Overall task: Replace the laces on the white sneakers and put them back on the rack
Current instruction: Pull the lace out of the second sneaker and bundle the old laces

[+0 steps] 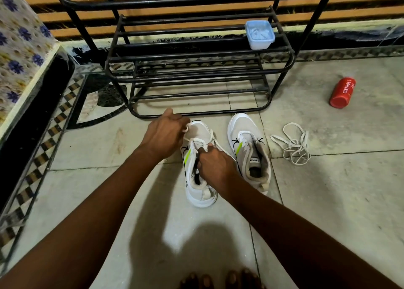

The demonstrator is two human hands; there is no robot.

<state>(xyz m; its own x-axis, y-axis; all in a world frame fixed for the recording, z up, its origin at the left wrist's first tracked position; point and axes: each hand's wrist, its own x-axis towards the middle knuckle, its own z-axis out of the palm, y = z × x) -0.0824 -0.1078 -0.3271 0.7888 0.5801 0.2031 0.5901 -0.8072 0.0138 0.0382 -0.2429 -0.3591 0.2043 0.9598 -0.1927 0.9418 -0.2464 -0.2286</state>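
Two sneakers, one loose lace, one rack

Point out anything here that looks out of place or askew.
A red Cinthol can lies tipped on its side on the floor tiles, right of the shoe rack. A loose lace sits in a tangled heap beside the right sneaker, which looks mostly unlaced. Nothing looks spilled or damaged.

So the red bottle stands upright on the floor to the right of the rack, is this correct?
Not quite. The head view shows the red bottle lying on its side, not upright. It is on the floor to the right of the rack, as you said.
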